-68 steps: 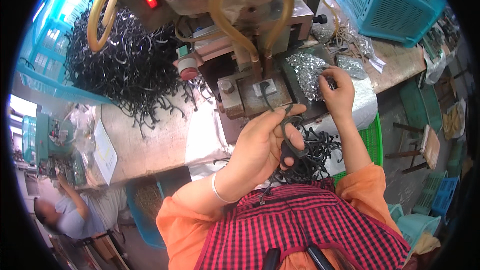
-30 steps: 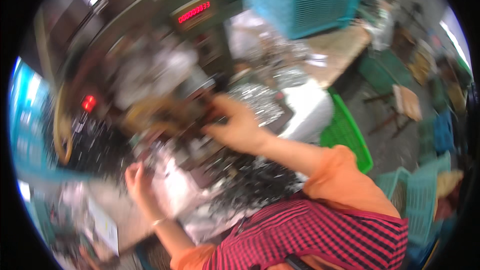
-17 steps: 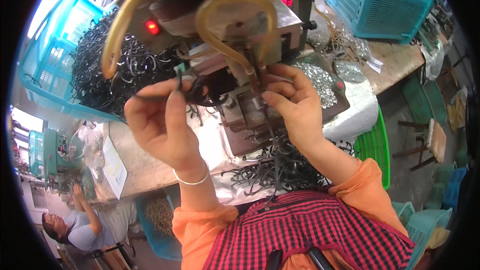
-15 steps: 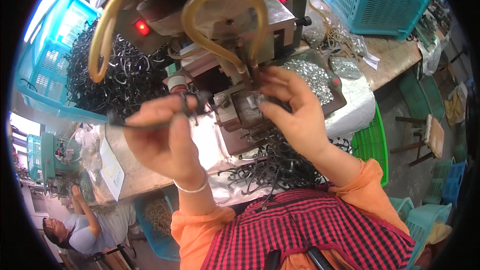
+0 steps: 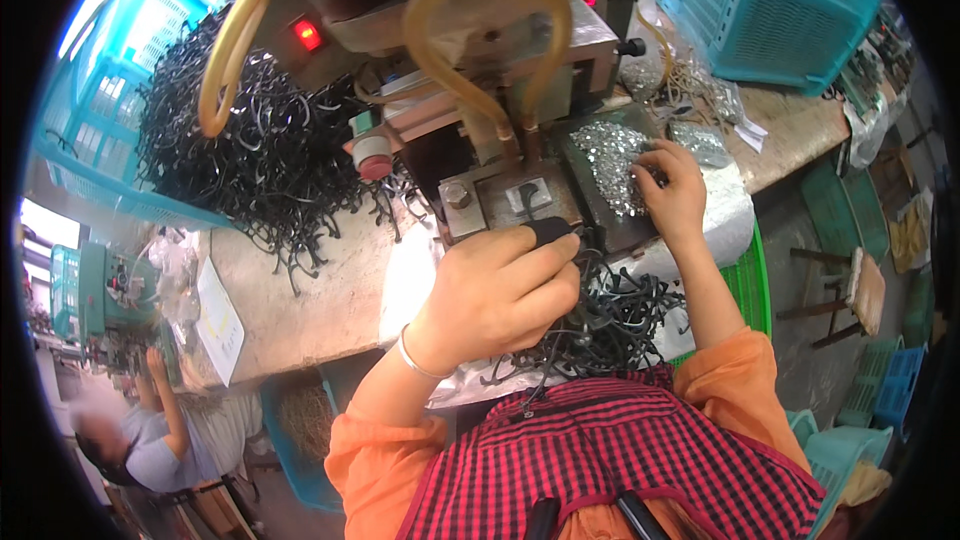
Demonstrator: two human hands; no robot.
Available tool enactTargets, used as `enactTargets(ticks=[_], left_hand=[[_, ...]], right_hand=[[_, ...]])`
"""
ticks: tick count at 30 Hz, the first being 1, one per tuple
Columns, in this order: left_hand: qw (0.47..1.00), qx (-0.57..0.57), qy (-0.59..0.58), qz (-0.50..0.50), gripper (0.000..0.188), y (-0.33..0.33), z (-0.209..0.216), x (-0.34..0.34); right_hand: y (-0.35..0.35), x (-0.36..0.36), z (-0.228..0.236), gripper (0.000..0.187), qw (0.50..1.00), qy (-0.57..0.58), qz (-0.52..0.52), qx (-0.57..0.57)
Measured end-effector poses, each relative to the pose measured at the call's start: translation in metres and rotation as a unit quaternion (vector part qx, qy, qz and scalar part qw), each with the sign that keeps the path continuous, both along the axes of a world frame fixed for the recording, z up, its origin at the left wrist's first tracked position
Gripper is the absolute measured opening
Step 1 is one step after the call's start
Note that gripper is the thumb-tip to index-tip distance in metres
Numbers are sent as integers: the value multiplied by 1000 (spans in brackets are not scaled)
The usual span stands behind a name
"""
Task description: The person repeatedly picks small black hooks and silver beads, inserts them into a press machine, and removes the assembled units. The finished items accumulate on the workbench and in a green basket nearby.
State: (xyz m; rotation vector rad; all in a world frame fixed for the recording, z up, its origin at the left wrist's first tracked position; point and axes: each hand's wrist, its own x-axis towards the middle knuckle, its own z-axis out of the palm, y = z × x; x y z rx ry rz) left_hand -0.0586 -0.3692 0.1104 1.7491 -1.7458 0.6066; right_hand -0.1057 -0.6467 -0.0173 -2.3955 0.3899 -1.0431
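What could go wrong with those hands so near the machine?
The left hand holds a black piece by the machine, so its fingers might get pinched if something came down there.

The right hand is at the heap of shiny bits, so some could spill off the dark tray.

The black pile looks tangled right by the checked apron, so a piece might snag.

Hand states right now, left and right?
Left hand: closed, holding a black piece.
Right hand: at the small silver pieces; can't tell if closed on any.
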Motion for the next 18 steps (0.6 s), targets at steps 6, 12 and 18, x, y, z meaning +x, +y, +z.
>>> enactTargets(ticks=[6, 12, 18], left_hand=[[999, -17, 45, -16, 24, 2, 0, 2], [982, -149, 42, 110, 21, 11, -35, -23], [830, -209, 125, 502, 6, 97, -56, 72]], right_hand=[[-1, 1, 2, 11, 997, -12, 24, 67], [12, 4, -3, 15, 985, -32, 13, 168], [18, -7, 13, 15, 987, -6, 49, 155]])
